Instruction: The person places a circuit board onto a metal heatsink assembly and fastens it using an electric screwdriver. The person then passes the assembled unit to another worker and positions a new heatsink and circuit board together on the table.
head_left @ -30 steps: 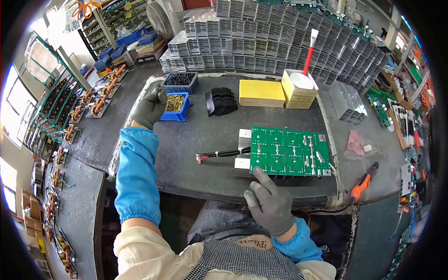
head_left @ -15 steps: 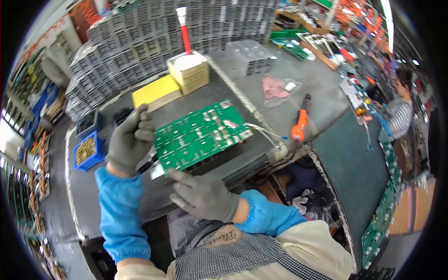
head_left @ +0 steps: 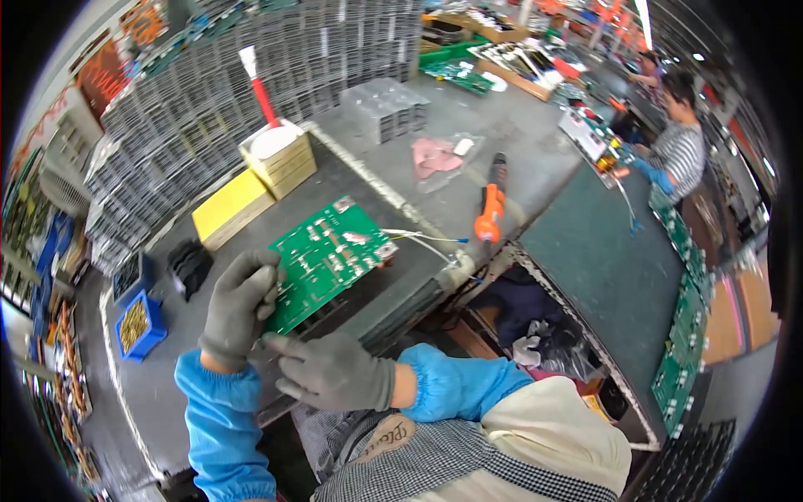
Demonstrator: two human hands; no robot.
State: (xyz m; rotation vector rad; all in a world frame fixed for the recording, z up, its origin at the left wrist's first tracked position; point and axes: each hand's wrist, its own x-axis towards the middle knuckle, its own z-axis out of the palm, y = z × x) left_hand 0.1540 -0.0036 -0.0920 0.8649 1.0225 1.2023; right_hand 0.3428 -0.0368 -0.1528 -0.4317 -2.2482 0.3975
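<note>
A green circuit board (head_left: 326, 255) lies tilted in front of me on the dark bench, with pale wires (head_left: 422, 239) coming off its right end. At the board's left edge is my left hand (head_left: 238, 305) in a grey glove. Its fingers are curled closed, and what they may hold is hidden. My right hand (head_left: 339, 370), gloved too, is by the board's near corner. Its index finger stretches toward that corner, and the other fingers are apart and loosely bent. Blue sleeves cover both forearms.
A blue box (head_left: 152, 339) of small brass-coloured parts stands left. Behind the board are a yellow block (head_left: 232, 209) and a wooden stack (head_left: 288, 171) with a red-handled brush (head_left: 264, 100). An orange power tool (head_left: 490, 213) lies right. A person (head_left: 682, 155) works farther off.
My left hand has come down from above the board to its left edge. The right hand has shifted slightly left and down. My view has turned, so the bench appears farther left.
</note>
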